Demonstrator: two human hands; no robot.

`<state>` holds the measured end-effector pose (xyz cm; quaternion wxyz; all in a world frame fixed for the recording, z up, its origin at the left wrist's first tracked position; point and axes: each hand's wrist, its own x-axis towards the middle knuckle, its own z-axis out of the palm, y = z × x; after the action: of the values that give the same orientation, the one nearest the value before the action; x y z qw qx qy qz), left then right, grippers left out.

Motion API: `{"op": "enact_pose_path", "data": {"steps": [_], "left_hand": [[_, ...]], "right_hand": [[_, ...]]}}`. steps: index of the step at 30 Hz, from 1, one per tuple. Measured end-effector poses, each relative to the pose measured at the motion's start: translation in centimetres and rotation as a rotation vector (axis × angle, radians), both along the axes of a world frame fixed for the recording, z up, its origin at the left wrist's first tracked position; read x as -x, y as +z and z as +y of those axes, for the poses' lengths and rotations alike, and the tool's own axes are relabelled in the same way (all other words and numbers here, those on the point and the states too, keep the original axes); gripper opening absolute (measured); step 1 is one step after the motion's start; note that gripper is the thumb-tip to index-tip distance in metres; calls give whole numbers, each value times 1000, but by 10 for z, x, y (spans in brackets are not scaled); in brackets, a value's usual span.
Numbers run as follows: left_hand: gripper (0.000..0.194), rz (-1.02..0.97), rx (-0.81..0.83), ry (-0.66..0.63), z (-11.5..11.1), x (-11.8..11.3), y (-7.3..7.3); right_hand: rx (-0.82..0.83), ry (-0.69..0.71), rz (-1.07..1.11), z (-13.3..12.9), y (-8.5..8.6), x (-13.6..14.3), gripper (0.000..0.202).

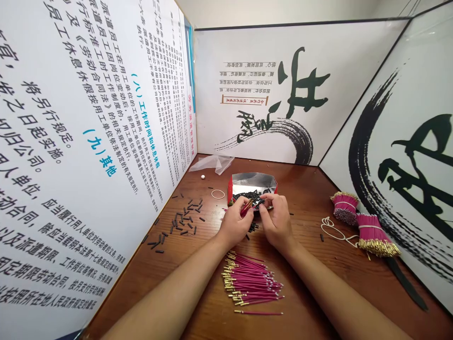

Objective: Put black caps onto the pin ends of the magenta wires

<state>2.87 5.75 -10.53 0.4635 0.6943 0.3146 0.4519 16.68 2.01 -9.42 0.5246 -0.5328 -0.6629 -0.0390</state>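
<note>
My left hand [238, 222] is closed around a few pink wires with gold-coloured terminals [246, 207]. Close beside it, my right hand [278, 222] pinches a small black sleeve at its fingertips, partly hidden by the fingers. Both hands meet at the near edge of a red box with a silvery inside [253, 180], which holds many short black sleeves [247, 194]. More black sleeves [253, 227] lie on the table between my wrists. Nearer to me, a pile of pink wires [251, 281] has gold terminals on the left, with a single wire [258, 312] in front of it.
Loose black sleeves [184, 219] are scattered on the left of the brown table [198, 293]. A rubber band [218, 194] and clear plastic bag [214, 163] lie behind. At right are two tied wire bundles [377, 235], white bands [334, 230] and a dark strip [406, 285]. Printed panels [247, 52] enclose the table.
</note>
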Motion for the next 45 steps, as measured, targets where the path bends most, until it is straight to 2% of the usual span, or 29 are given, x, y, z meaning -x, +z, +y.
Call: {"op": "enact_pose_path", "data": {"steps": [8,15,21,30,35,41,45], "left_hand": [[13,-67,22,16,-2,0,5],[14,-88,25,16,0,0,2],[15,-63,38,19,2,0,-1],[18,-28,46,31,0,0,2],[18,3,8,-7,-2,1,3],[18,40,-13,-18,-1,1,3],[17,50,-18,2,-1,1,2]], "right_hand": [[0,-31,42,3,-1,-1,19],[-11,56,-67,0,2,2,30],[5,72,-50,-1,1,3,36],[-2,75,-3,3,0,2,21],[-7,66,102,4,0,3,9],[-11,36,372,4,2,2,12],[42,30,485,5,1,2,12]]}}
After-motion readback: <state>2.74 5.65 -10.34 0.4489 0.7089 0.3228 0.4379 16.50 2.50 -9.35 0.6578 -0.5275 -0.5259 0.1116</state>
